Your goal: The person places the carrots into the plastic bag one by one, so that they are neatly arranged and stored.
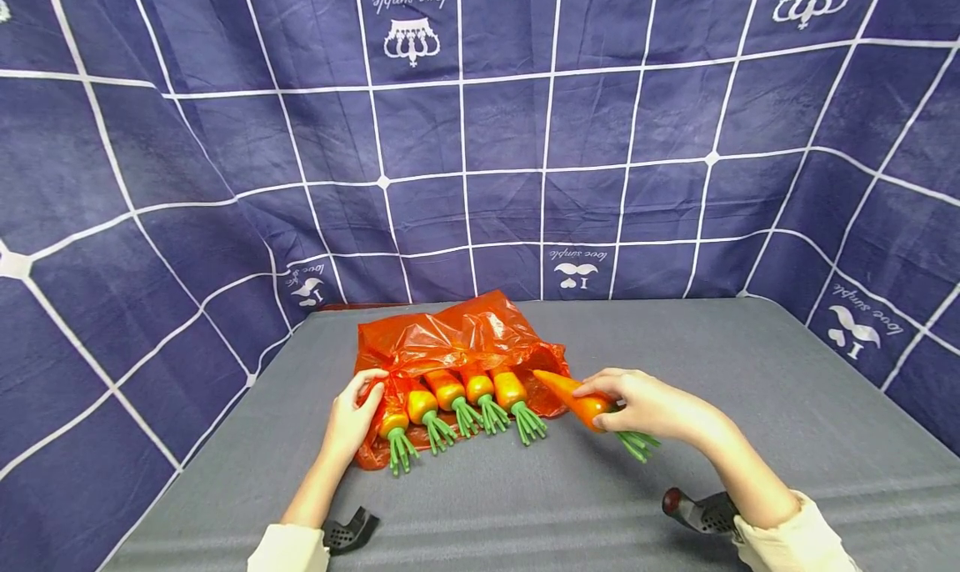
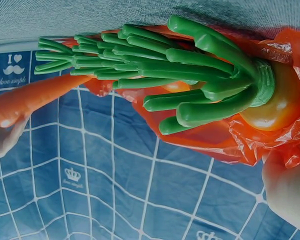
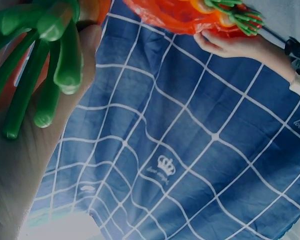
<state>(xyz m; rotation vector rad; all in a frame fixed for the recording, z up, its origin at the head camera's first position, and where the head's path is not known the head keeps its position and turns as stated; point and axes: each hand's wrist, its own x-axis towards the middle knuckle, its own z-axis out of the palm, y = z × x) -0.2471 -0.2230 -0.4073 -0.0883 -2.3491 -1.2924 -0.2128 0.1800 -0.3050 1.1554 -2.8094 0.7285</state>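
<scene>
A translucent red plastic bag (image 1: 427, 334) lies on its side, its mouth facing the person. Several toy carrots (image 1: 444, 388) sit side by side in the mouth, their green tops (image 1: 487, 413) sticking out over the grey surface. At the bag's left edge, my left hand (image 1: 351, 418) pinches the plastic between thumb and fingers. My right hand (image 1: 648, 401) holds another orange carrot (image 1: 557, 383) near its thick end, its tip pointing left at the right side of the bag's mouth. That carrot's green stalks (image 3: 57, 45) hang beside the wrist in the right wrist view.
The grey tabletop (image 1: 720, 363) extends to the right of the bag. A dark blue cloth (image 1: 502, 205) with white lines hangs behind and at both sides. Black wrist-worn devices (image 1: 351, 530) show at both forearms, near the cream sleeves (image 1: 288, 549).
</scene>
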